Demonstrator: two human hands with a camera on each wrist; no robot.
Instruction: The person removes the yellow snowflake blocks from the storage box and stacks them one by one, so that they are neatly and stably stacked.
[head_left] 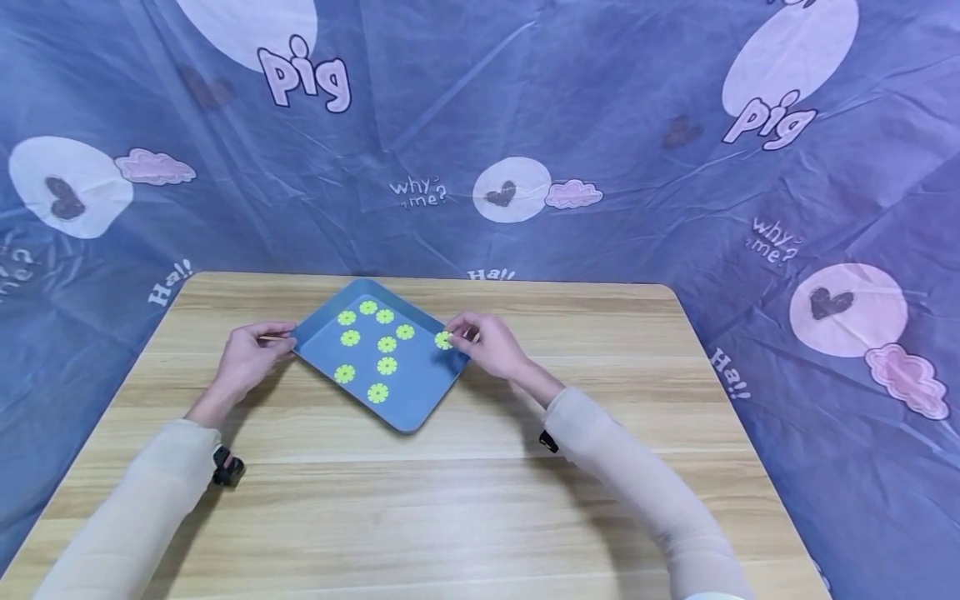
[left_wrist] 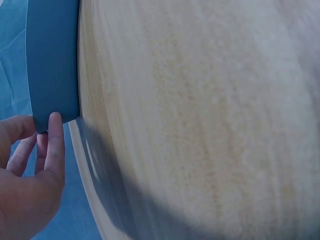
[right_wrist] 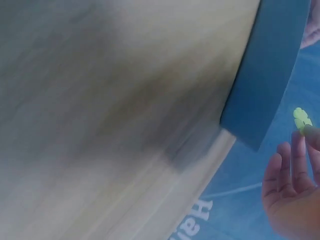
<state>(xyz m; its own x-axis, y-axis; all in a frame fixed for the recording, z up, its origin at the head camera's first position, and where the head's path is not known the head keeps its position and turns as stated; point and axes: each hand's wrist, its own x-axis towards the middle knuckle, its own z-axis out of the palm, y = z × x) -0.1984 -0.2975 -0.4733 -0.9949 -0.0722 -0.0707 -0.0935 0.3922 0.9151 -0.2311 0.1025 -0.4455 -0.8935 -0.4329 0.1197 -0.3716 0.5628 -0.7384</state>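
A blue rectangular tray (head_left: pixel 431 385) lies on the wooden table, turned so that its corners point left, right, front and back. Several yellow-green flower-shaped pieces (head_left: pixel 386 343) are scattered flat on its floor. My left hand (head_left: pixel 251 358) pinches the tray's left corner; in the left wrist view its fingers (left_wrist: pixel 55 145) bear against the outer wall. At the right corner, my right hand (head_left: pixel 491 343) pinches one more flower-shaped piece (right_wrist: pixel 301 119) between thumb and fingertips, held up above the rim.
The wooden table (head_left: pixel 450 517) runs back to a blue printed cloth (head_left: pixel 645 100) hanging behind and at both sides. A small black device (head_left: pixel 228 467) sits at the left sleeve, and another black device (head_left: pixel 549 441) shows under the right one.
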